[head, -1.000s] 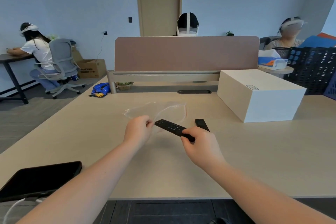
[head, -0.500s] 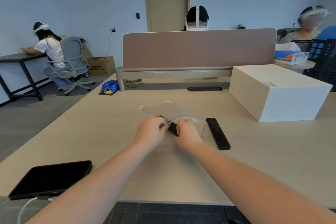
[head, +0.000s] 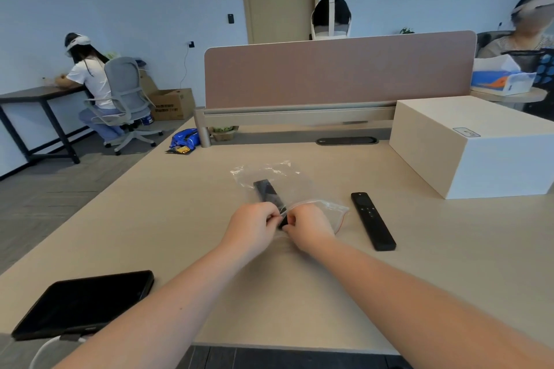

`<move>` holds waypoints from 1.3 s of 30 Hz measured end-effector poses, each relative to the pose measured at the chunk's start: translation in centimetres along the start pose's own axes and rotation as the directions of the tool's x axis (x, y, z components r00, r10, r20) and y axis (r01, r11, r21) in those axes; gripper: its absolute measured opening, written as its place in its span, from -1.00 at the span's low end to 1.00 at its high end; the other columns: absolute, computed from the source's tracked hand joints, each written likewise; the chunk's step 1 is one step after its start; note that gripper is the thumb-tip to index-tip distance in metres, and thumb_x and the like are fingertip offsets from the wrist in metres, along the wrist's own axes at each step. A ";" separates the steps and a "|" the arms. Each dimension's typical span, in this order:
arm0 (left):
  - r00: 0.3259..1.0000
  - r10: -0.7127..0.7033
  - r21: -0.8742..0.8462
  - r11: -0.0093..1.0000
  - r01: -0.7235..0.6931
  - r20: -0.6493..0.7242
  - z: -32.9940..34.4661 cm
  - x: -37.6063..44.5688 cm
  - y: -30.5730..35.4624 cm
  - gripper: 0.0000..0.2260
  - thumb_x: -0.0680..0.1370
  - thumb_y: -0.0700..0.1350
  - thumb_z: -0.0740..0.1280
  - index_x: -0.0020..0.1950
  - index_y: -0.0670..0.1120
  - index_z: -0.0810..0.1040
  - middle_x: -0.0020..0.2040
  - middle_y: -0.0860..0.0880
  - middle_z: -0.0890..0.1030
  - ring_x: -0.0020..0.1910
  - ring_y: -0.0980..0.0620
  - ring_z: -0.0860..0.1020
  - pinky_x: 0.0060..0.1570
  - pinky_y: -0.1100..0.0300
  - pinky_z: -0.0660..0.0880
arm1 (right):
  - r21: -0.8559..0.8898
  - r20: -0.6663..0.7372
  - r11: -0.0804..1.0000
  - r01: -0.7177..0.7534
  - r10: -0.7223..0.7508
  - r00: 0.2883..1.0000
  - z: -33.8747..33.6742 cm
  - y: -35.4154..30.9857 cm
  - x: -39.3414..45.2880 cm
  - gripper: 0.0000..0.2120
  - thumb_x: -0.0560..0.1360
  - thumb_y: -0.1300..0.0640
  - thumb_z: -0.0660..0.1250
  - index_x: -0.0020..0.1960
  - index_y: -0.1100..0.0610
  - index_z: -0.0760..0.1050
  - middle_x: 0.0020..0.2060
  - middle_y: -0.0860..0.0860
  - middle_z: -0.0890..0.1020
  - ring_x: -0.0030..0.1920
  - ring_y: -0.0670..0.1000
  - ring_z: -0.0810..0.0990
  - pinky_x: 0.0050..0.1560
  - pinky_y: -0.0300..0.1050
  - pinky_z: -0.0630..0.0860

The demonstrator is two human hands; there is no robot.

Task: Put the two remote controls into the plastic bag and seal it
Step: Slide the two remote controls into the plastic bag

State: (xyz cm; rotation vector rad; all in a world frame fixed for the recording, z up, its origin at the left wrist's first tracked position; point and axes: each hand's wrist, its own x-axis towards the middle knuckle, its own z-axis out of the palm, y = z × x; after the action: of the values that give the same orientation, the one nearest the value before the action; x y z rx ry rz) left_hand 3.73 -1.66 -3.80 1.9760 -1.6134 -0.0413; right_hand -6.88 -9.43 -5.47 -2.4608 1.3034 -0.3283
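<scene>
A clear plastic bag [head: 295, 186] lies on the desk in the middle of the view. One black remote [head: 267, 193] is most of the way inside it, with its near end between my hands. My left hand [head: 253, 225] pinches the bag's mouth on the left. My right hand [head: 308, 226] grips the remote's near end at the bag's opening. The second black remote [head: 372, 220] lies bare on the desk just right of the bag, apart from both hands.
A big white box [head: 473, 144] stands at the right. A dark tablet [head: 87, 302] with a white cable lies at the near left edge. A brown divider panel [head: 338, 72] closes the desk's far side. A blue packet [head: 184, 139] sits far left. Other people sit beyond.
My right hand brought the first remote to the bag's mouth and pushed it further in. The second remote stayed on the desk. The view shifted closer.
</scene>
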 end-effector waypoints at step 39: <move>0.990 -0.140 0.163 0.977 0.139 -0.003 0.3 -0.6 1.1 -0.85 0.53 -0.07 0.22 -0.02 0.06 0.58 -0.06 0.04 0.68 -0.05 -0.13 0.59 -0.15 0.09 0.53 | 0.336 -0.273 0.885 -0.324 0.420 0.865 -6.0 8.0 -7.3 -0.72 0.53 0.11 0.20 0.23 0.03 0.43 -0.14 0.04 0.59 -0.03 0.15 0.54 -0.04 -0.05 0.54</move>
State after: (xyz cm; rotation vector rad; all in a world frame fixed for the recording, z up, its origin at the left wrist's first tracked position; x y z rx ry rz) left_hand 2.49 -1.35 -3.79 2.2145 -1.5232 0.0286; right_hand -19.05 -8.64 -3.45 -1.9131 1.7058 -0.8008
